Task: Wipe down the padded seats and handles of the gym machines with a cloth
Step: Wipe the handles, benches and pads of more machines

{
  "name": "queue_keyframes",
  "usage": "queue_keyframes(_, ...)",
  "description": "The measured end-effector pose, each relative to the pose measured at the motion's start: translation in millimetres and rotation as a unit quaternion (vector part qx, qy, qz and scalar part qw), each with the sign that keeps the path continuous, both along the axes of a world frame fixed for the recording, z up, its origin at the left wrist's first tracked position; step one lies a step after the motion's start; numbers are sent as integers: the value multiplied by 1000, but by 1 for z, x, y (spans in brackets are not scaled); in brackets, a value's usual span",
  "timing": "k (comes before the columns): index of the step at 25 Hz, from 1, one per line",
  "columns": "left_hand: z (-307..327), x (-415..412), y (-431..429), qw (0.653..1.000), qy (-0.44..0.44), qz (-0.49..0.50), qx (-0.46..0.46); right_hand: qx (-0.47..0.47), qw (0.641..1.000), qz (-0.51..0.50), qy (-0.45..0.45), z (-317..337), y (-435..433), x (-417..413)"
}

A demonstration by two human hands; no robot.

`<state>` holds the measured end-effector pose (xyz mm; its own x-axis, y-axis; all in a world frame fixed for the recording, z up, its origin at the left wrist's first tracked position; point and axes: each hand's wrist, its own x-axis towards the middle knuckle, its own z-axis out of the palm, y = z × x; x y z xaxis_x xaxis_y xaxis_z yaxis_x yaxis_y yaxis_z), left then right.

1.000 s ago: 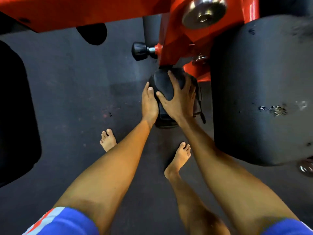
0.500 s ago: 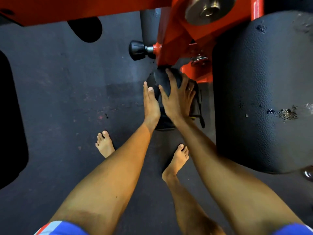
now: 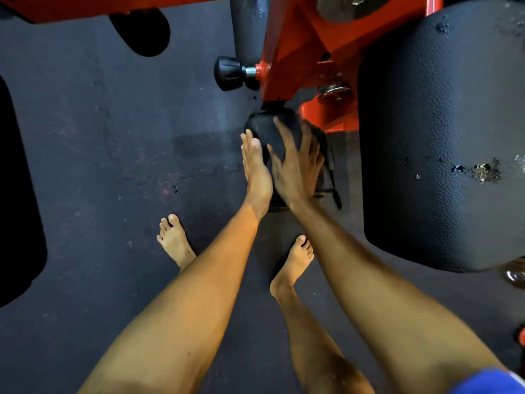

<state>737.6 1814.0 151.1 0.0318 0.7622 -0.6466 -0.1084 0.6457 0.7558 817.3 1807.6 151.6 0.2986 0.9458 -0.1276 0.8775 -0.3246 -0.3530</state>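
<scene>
Two hands, both on one small black pad [image 3: 267, 129] that hung low beneath the orange frame [image 3: 298, 52], just above the floor [image 3: 99, 137].

Left hand [image 3: 255, 169]: fingers straight and together, palm flat against the pad's left side, gripping nothing.
Right hand [image 3: 295, 166]: fingers splayed over the pad's top and near face, motion-blurred, holding nothing that could be made out.
Cloth: none discernible; whether a dark one lay under the right palm could not be told.
Adjacent: black knob [image 3: 228, 73] on a threaded pin, up and left of the pad; large black roller [image 3: 440, 137] to the right, its cover chipped in places.

Step in hand, as judged: wiping the small pad. Best handling would have been to brace with the left hand so the pad could not turn, then sweep the right hand round the whole surface in overlapping strokes, including the underside and the end facing the frame, keeping fingers off the pin and the frame joint.

Markings: no brand, label or legible writing was visible on frame, pads or knob.
</scene>
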Motion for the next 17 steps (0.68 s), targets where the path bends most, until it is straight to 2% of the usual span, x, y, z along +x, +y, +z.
queue_keyframes(3, 6, 0, -5, 1000, -2, -7, 25, -11, 1000, -4, -5, -3, 35, 3)
queue_keyframes(5, 9, -7, -3, 999, -29, -3, 26, 3, 1000, 22, -15, -1, 7, 4)
queue_keyframes(8, 14, -17, 5, 999, -29, 35, -20, 4, 996, 92, -1, 3, -67, 6)
queue_keyframes(11, 20, -17, 9, 997, -46, 36, -58, -3, 995, 102, 1, 0, -97, 8)
queue_keyframes(13, 23, -13, 6, 993, -80, 47, -66, -2, 996, 90, -9, -1, -76, 5)
queue_keyframes(17, 9, -10, 0, 992, -116, 27, -40, 13, 1000, 13, -20, -1, 23, -8)
